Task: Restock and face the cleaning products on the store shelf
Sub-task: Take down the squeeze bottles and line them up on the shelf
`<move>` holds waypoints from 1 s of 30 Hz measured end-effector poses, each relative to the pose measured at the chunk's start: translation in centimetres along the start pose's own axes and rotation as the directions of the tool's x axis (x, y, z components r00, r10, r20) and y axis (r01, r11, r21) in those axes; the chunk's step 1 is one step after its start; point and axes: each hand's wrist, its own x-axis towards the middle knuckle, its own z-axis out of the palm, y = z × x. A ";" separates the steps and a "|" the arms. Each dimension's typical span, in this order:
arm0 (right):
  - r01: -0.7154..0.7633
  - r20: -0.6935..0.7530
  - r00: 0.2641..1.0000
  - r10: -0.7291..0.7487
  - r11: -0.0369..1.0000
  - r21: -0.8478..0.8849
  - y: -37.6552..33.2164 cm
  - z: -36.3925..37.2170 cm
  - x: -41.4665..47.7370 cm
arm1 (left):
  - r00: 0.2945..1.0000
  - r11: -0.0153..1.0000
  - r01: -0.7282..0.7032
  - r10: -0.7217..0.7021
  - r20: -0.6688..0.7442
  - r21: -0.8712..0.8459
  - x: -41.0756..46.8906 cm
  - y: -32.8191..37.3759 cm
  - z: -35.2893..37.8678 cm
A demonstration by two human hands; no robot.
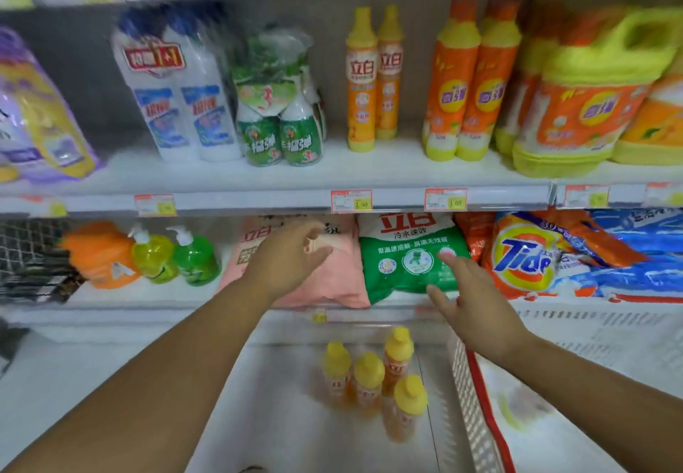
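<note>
Landmark: green detergent bag point(406, 258), propped face-out on the lower shelf point(148, 299). Pressed against its left side, pink detergent bag point(332, 280); just beside its right, orange Tide bag point(525, 254).

Left hand point(292, 262) raised in front of the pink bag, just left of the green one, fingers spread and slightly bent, gripping nothing; contact with the pink bag impossible to tell.

Right hand point(469, 302) over the green bag's lower right corner, fingers splayed, thumb out, holding nothing; touching or just clear, impossible to tell.

Below the green bag, in a white bin point(273, 406), four yellow-capped orange bottles point(373, 380) standing close together.

Above the green bag, on the next shelf point(369, 173), two matching yellow-capped bottles point(362, 81) upright, side by side. Above and right of the green bag, fatter orange dish-soap bottles point(452, 95).

Well left of the green bag, same shelf, two pump bottles point(194, 260), green and yellow-green.
</note>
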 end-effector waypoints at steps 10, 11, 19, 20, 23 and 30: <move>0.212 -0.247 0.950 -0.190 0.975 0.066 -8.7 -5.9 13.2 | 0.922 0.968 -0.215 0.244 -0.299 0.129 8.4 1.1 0.5; 0.205 -0.248 0.952 -0.182 0.976 0.071 -9.0 -5.9 15.1 | 0.928 0.967 -0.206 0.242 -0.285 0.151 8.9 0.6 1.0; 0.083 -0.261 0.965 -0.007 0.957 0.279 -12.7 -4.3 28.4 | 0.841 0.952 -0.273 0.306 -0.446 0.139 10.9 -2.0 4.2; 0.077 -0.280 0.960 0.010 0.951 0.299 -13.3 -4.1 29.2 | 0.833 0.950 -0.281 0.311 -0.458 0.135 11.0 -2.2 4.4; 0.016 -0.303 0.951 0.067 0.964 0.264 -14.4 -4.0 30.4 | 0.826 0.945 -0.299 0.325 -0.461 0.131 11.3 -2.6 4.4; 0.069 -0.320 0.944 0.080 0.902 0.427 -13.7 -5.4 27.3 | 0.868 0.967 -0.243 0.254 -0.427 0.082 10.8 -1.5 2.4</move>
